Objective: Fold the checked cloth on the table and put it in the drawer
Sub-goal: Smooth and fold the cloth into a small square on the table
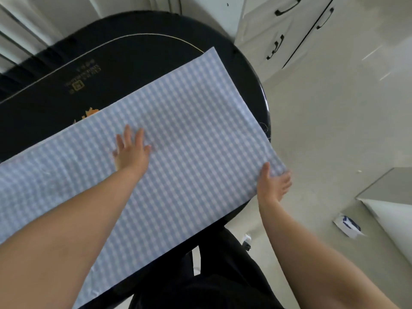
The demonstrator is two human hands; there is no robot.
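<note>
Just one checked cloth (189, 139) — two hands.

Pale floor (323, 130); white handled cabinets (278, 30) beyond

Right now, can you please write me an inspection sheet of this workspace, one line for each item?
Surface: black oval table, gold printing, partly covered.
Job's things: checked cloth spread flat as a long strip, its right corner hanging past the table edge; white drawers with black handles, shut.
Clutter: small white and blue packet on the floor.
Hands: left hand presses flat on the cloth; right hand pinches the cloth's near right corner.
Cables: nothing seen.
Surroundings: pale tiled floor.
</note>
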